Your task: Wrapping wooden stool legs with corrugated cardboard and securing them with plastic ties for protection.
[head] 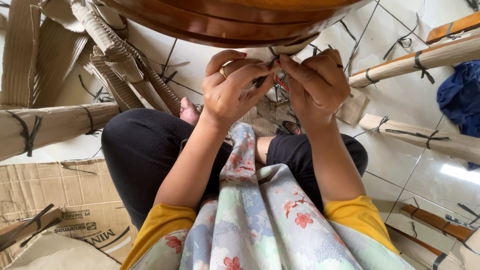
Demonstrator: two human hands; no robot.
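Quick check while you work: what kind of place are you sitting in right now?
Probably a room at home or a small workshop where wooden furniture is being unpacked. The floor is pale glossy tile, strewn with torn cardboard wrapping and paper-wrapped wooden furniture parts bound with black straps, beside a flattened cardboard box.

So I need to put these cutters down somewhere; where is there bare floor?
Bare tile lies right of the right hand, between the two wrapped wooden pieces. A smaller patch shows left of the left hand, beside the corrugated cardboard. Under the hands, straps and cardboard scraps crowd the floor.
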